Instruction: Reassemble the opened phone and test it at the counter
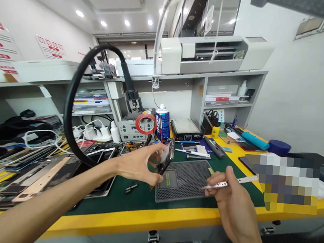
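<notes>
My left hand (137, 162) grips an opened-up phone (168, 157) by its edges, thumb low and fingers at the top. The phone stands tilted on edge above the left part of a grey perforated mat (193, 180), its face turned mostly away from me. My right hand (232, 202) is closed around slim metal tweezers (223, 184) with holes along the body. Their narrow end points left over the mat's right edge, apart from the phone. A small black part (131, 187) lies left of the mat on the green work surface (110, 203).
A black hose (69, 103) arches at left, near stacked phone and tablet parts (34, 179). Behind the mat stand a blue spray can (162, 123), red tape roll (145, 124) and hot plate (186, 127). Pens and tools (195, 154) lie nearby. The yellow table edge (143, 219) runs in front.
</notes>
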A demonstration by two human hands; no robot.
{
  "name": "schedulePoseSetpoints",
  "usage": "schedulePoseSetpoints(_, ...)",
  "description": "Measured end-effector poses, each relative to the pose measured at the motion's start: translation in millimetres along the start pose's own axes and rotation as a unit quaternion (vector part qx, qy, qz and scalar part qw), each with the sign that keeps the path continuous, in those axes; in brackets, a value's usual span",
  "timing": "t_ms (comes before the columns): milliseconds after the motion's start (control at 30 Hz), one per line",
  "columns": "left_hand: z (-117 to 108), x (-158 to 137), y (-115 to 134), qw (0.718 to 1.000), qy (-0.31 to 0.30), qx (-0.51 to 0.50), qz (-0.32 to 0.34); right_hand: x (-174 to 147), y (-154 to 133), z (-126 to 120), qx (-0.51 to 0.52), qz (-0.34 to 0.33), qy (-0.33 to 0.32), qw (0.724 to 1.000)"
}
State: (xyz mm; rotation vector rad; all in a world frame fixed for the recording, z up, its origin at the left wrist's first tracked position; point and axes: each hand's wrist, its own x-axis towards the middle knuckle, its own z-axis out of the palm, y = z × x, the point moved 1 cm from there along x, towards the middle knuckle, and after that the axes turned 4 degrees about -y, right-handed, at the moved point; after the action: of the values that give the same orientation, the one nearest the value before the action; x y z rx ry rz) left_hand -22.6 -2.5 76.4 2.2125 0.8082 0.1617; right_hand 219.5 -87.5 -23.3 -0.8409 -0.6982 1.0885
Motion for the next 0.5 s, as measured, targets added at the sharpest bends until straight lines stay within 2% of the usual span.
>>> schedulePoseSetpoints(67, 8, -6, -6, 0.98, -0.033, -0.192, 0.034, -7, -9, 9, -0.021, 0.009, -0.056, 0.998)
schedulePoseSetpoints(133, 18, -10, -13, 0.94, -0.067, -0.329, 0.069, -15, -16, 19, -0.034, 0.036, -0.099, 0.994)
schedulePoseSetpoints(233, 33, -16, -17, 0.88, -0.092, -0.445, 0.136, -26, -22, 33, -0.075, 0.055, -0.133, 0.987)
schedulePoseSetpoints(333, 46, -20, -15, 0.841, -0.111, -0.497, 0.18, -30, -24, 42, -0.199, 0.031, -0.173, 0.964)
schedulePoseSetpoints(400, 52, -22, -13, 0.838, -0.127, -0.495, 0.19, -31, -25, 50, -0.283, -0.007, -0.182, 0.942)
schedulePoseSetpoints(500, 56, -23, -12, 0.867, -0.1, -0.457, 0.175, -37, -26, 64, -0.359, -0.072, -0.155, 0.918)
